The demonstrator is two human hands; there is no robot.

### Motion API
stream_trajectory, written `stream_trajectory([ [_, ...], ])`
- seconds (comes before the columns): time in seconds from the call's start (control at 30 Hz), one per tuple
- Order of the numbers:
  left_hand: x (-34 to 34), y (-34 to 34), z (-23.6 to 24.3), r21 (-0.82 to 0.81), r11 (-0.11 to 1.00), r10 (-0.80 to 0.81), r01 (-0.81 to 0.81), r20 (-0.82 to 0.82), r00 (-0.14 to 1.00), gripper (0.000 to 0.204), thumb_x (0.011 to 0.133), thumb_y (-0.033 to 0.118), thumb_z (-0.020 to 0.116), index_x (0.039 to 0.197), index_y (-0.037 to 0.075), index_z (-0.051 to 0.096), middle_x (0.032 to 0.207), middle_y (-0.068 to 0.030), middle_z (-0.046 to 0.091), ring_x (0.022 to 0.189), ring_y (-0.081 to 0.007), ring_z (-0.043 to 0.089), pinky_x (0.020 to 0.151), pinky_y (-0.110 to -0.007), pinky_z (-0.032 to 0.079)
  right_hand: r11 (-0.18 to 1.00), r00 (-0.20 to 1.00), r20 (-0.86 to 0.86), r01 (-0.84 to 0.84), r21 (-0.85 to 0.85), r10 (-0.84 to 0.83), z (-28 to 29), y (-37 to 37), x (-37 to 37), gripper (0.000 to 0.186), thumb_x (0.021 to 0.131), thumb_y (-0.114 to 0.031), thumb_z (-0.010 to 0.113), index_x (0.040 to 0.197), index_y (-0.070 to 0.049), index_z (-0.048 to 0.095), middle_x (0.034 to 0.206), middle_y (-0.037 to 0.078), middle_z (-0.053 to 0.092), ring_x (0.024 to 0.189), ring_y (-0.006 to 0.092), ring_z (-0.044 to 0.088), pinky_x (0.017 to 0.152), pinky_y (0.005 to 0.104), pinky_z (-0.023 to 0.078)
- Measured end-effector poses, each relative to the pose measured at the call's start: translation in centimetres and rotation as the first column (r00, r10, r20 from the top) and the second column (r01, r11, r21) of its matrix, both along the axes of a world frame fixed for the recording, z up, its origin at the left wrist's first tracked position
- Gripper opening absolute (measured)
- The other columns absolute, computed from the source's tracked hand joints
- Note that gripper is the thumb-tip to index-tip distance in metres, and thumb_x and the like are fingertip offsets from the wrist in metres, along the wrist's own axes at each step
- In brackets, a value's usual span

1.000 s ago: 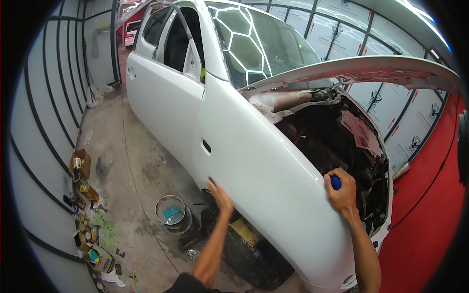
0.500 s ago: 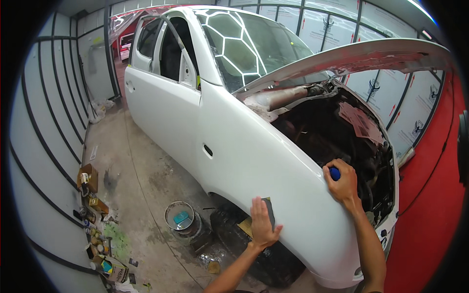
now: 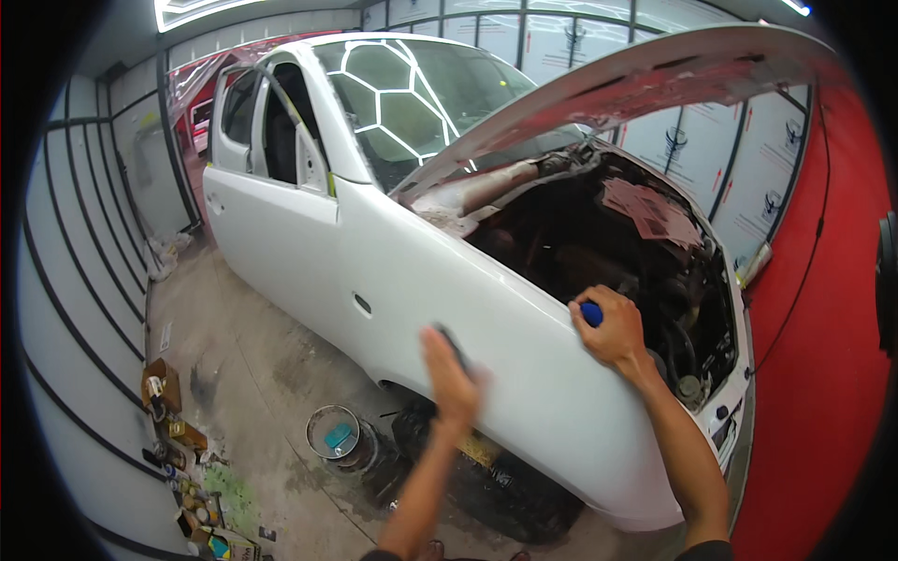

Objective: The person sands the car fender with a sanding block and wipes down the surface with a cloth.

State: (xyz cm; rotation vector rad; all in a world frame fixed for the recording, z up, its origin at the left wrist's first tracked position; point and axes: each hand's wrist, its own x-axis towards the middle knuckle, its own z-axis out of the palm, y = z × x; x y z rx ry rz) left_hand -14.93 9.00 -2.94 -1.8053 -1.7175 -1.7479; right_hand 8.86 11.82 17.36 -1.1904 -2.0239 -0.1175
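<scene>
In the head view, the relation that matters is between the dark pad (image 3: pixel 451 344) and the left hand (image 3: pixel 451 388): the pad shows along the right side of that hand's fingers, between them and the white fender (image 3: pixel 528 369). Its long axis slants from upper left to lower right, close to the line of the fingers and roughly along the fender's length. The left hand is by far the nearer one; the right hand (image 3: pixel 615 329) sits well apart, up and to the right, at the fender's top edge beside the open engine bay (image 3: pixel 552 248).

The left hand's fingers are straight and close together, but blurred — I cannot tell whether they pinch the pad or only lie flat against it. The right hand's fingers curl round a blue rounded thing (image 3: pixel 590 314).

Up and left of the pad is a small dark slot (image 3: pixel 362 304) in the fender; below are the tyre (image 3: pixel 528 514) and, on the floor (image 3: pixel 271 374), a bucket (image 3: pixel 362 455) with a teal block (image 3: pixel 339 436) inside.
</scene>
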Motion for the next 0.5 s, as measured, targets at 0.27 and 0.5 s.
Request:
stream_trajectory([
  [0.27,5.5,-3.5,0.3,0.025,0.993,-0.115,0.115,-0.03,0.993,0.108,0.096,0.06,0.06,0.161,-0.01,0.01,0.168,-0.0338,0.012,0.157,-0.05,0.01,0.128,-0.057,0.007,0.999,1.0,0.002,0.024,-0.031,-0.024,-0.2,0.1,0.9,0.023,0.089,-0.031,0.071,0.088,-0.008,0.072,0.089,0.013,0.071,0.081,0.0375,0.069,0.073,0.0456,0.056],
  [0.5,-5.8,4.5,4.8,-0.115,0.984,0.167,-0.137,0.318,0.933,0.088,0.11,0.055,0.032,0.161,-0.01,0.004,0.17,-0.0316,0.004,0.159,-0.0427,0.003,0.129,-0.051,0.003,1.0,1.0,0.009,-0.005,-0.03,0.005,-0.1,-0.1,-1.7,0.025,0.089,-0.033,0.07,0.091,-0.008,0.073,0.091,0.014,0.071,0.082,0.0383,0.07,0.073,0.0473,0.056],
])
